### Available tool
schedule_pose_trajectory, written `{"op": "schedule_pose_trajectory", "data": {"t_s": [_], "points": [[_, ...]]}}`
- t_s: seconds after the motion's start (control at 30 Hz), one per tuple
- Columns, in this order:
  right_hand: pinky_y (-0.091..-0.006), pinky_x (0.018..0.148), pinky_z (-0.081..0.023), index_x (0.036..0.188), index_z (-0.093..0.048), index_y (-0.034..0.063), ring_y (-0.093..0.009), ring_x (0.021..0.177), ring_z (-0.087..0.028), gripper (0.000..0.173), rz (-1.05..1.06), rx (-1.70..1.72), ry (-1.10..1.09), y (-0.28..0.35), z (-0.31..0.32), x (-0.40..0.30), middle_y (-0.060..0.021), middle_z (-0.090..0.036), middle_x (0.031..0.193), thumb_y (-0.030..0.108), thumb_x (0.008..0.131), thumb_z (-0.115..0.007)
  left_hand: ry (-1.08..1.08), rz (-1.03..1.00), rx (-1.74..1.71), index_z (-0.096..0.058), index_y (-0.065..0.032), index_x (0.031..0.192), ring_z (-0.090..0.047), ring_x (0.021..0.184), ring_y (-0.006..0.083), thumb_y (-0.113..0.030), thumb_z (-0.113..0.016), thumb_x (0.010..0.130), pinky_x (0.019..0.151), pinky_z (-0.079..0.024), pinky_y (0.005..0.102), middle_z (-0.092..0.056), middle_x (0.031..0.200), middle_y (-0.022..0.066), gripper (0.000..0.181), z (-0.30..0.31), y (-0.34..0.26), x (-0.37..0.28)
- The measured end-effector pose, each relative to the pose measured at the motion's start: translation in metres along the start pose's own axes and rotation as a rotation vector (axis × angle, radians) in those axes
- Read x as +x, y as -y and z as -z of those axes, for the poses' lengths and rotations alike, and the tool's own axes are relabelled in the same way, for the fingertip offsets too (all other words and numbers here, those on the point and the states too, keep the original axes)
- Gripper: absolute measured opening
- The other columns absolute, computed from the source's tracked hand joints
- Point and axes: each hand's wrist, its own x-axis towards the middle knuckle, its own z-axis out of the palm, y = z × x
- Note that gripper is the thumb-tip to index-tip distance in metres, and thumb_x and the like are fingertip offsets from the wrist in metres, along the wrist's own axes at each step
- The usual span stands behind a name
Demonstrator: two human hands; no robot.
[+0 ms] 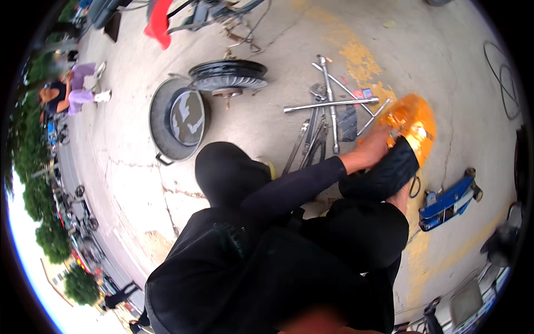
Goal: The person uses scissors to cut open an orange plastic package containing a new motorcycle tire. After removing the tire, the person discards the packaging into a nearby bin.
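Note:
At the right, in front of my right knee, is a shiny orange bag (pixel 421 125) with a dark fabric section (pixel 386 171) along its near side. My left hand (pixel 375 144) reaches across to its opening; the fingertips are hidden inside, so their grip cannot be seen. Only the wrist and base of my right hand (pixel 401 199) show; it holds the bag from beneath the dark section, fingers out of sight. Left of the bag, a cross-shaped lug wrench (pixel 331 104) lies on the concrete beside pliers (pixel 319 144) and an adjustable wrench (pixel 316 100).
A blue floor jack (pixel 448 200) stands at the right. Farther forward are a metal pot (pixel 156 119) holding liquid and a wheel with tyre (pixel 229 79). Part of a vehicle frame (pixel 208 18) stands at the top. A cable (pixel 500 79) lies far right. People and parked motorcycles (pixel 85 221) are at left.

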Motion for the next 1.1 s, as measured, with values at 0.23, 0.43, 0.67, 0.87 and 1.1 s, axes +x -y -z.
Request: {"op": "schedule_pose_trajectory", "data": {"t_s": [0.23,0.43,0.67,0.87,1.1], "points": [[-0.0319,0.094,-0.048,0.130,-0.054,-0.0008,-0.019,0.110,-0.061,0.039,0.534,-1.000,0.027,0.061,0.036,-0.014,-0.0097,-0.065,0.119,0.008,0.093,-0.061,0.648,0.367,-0.204,-0.040,0.0035,0.143,-0.060,0.109,0.0184,-0.033,-0.072,0.089,0.091,-0.050,0.0346,-0.065,0.120,0.0140,0.073,0.042,-0.002,-0.001],[-0.0364,0.098,-0.051,0.137,-0.054,0.0007,-0.023,0.118,-0.061,0.050,1.201,-1.147,-0.346,0.128,-0.059,-0.075,-0.0117,-0.062,0.131,-0.002,0.089,-0.067,0.551,0.133,-0.650,-0.013,-0.0030,0.156,-0.036,0.141,0.0251,-0.061,-0.053,0.096,0.114,-0.033,0.0363,-0.031,0.154,0.0168,0.092,0.037,-0.084,0.009],[-0.0414,0.100,-0.047,0.147,-0.046,0.0089,-0.040,0.123,-0.055,0.072,1.110,-1.952,0.161,0.090,-0.165,-0.066,-0.0192,-0.054,0.139,-0.004,0.080,-0.068,0.225,0.305,-1.361,-0.032,-0.0058,0.147,-0.044,0.136,0.0217,-0.053,-0.064,0.094,0.114,-0.035,0.0373,-0.047,0.142,0.0105,0.078,0.021,-0.101,-0.012],[-0.0421,0.115,-0.034,0.147,-0.040,-0.0021,-0.033,0.135,-0.049,0.077,0.826,-1.724,0.372,0.108,-0.141,-0.077,-0.0180,-0.049,0.148,-0.001,0.077,-0.072,0.163,0.496,-1.279,-0.047,-0.0055,0.135,-0.060,0.118,0.0189,-0.024,-0.070,0.089,0.102,-0.049,0.0369,-0.060,0.127,0.0078,0.054,0.035,-0.065,-0.007],[-0.0389,0.110,-0.041,0.146,-0.042,0.0012,-0.026,0.127,-0.056,0.060,0.152,-0.567,-0.142,0.058,0.033,-0.012,-0.0130,-0.055,0.142,0.038,0.101,-0.055,0.092,0.324,-0.556,-0.050,-0.0025,0.132,-0.058,0.115,0.0177,-0.011,-0.078,0.077,0.100,-0.046,0.0334,-0.061,0.123,0.0078,0.062,0.012,-0.021,-0.018]]}}
